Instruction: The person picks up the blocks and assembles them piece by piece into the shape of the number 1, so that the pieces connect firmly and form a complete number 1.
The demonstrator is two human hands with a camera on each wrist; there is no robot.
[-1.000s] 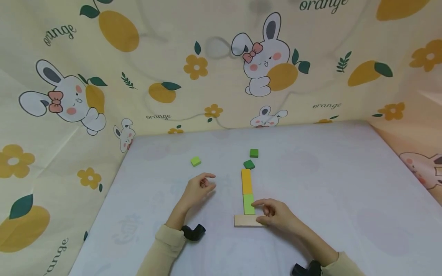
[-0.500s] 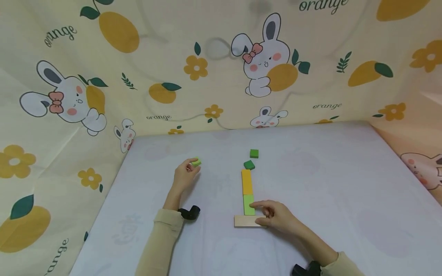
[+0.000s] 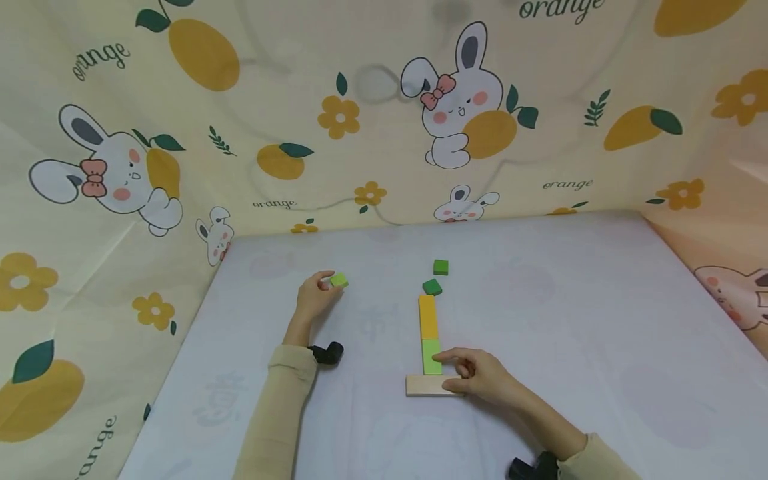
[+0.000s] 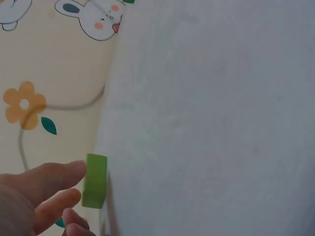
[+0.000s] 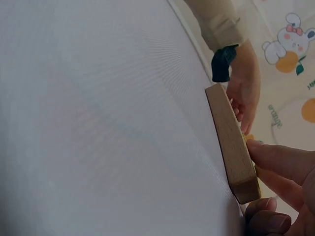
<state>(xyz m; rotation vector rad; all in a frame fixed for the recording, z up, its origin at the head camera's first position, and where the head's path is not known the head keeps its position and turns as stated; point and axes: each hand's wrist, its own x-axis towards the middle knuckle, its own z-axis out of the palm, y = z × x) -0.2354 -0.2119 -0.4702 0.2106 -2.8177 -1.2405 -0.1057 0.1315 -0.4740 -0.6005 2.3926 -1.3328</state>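
My left hand (image 3: 315, 297) is at the left side of a small light green block (image 3: 339, 280), its fingertips right at the block's edge. In the left wrist view the green block (image 4: 94, 181) shows beyond the fingertips. The thumb of my right hand (image 3: 483, 377) lies over the right part of a pale wooden block (image 3: 425, 385); the index finger reaches to a light green block (image 3: 430, 357) above it. A yellow block (image 3: 428, 317) continues this line away from me. The wooden block (image 5: 230, 140) shows long and narrow in the right wrist view, against the fingers.
A dark green block (image 3: 432, 287) lies turned at the far end of the yellow one, and a green block (image 3: 441, 267) is just behind it. All rest on a white tabletop (image 3: 570, 300), backed by a patterned cloth (image 3: 396, 133).
My left hand has moved away from me and left to the small light green block, covering part of it half a second ago and less now. The right hand has stayed put.
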